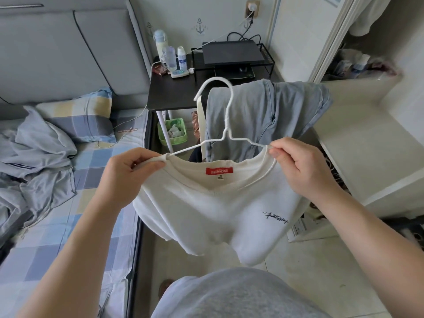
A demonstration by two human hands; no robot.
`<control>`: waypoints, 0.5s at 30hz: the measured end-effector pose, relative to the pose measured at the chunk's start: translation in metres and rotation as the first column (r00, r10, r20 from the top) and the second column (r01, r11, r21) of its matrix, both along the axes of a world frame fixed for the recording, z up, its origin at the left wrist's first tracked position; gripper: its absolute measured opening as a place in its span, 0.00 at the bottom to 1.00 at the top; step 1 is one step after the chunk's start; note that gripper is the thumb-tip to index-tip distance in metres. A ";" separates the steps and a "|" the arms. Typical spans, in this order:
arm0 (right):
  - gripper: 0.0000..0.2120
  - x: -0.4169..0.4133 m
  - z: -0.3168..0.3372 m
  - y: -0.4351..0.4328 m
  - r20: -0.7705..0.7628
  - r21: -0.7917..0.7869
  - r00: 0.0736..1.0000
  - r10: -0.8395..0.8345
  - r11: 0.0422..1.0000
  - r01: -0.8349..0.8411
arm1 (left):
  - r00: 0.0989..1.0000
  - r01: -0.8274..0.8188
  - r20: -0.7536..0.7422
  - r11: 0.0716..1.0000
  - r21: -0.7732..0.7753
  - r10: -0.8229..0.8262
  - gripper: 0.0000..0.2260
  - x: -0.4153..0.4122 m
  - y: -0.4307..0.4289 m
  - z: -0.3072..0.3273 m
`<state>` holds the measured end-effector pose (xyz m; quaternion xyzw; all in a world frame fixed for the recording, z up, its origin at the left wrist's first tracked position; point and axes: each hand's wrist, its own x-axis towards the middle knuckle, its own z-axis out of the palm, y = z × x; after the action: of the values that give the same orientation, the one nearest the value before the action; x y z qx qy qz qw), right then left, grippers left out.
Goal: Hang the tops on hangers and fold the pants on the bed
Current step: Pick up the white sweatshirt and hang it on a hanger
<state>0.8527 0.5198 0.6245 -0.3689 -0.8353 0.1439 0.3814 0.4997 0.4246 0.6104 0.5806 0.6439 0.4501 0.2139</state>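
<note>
A white top (213,210) with a red neck label hangs in front of me, held up at chest height. A white wire hanger (226,125) sticks out of its neck opening, hook upward, both arms running into the shoulders. My left hand (128,173) pinches the left side of the collar over the hanger's arm. My right hand (300,164) pinches the right side of the collar at the hanger's other arm. Light blue jeans (263,113) are draped over a chair back just behind the hanger. The bed (75,226) with a checked sheet lies to my left.
A crumpled grey-blue garment (36,161) and a checked pillow (85,115) lie on the bed. A black side table (174,92) holds bottles and a black rack with a device. A green bin (172,131) stands under it. An open white wardrobe (367,125) is at right.
</note>
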 end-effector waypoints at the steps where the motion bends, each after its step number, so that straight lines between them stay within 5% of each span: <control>1: 0.10 0.002 -0.002 0.000 -0.015 -0.020 1.000 0.005 1.000 -0.005 | 1.000 -0.018 0.000 1.000 -0.001 0.018 0.09 -0.005 -0.001 -0.001; 12: 0.11 0.008 -0.003 0.005 0.044 -0.300 0.987 0.156 0.944 -0.136 | 0.997 0.065 -0.046 0.998 -0.002 -0.065 0.01 0.014 0.003 0.004; 15: 0.11 0.013 0.005 0.008 0.060 -0.279 0.988 0.141 0.953 -0.119 | 0.991 0.101 -0.086 0.995 -0.010 -0.102 0.08 0.022 0.012 0.004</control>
<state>0.8659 0.5282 0.6300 -0.3679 -0.8442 0.2681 0.2828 0.5217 0.4369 0.6147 0.6308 0.6233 0.4115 0.2103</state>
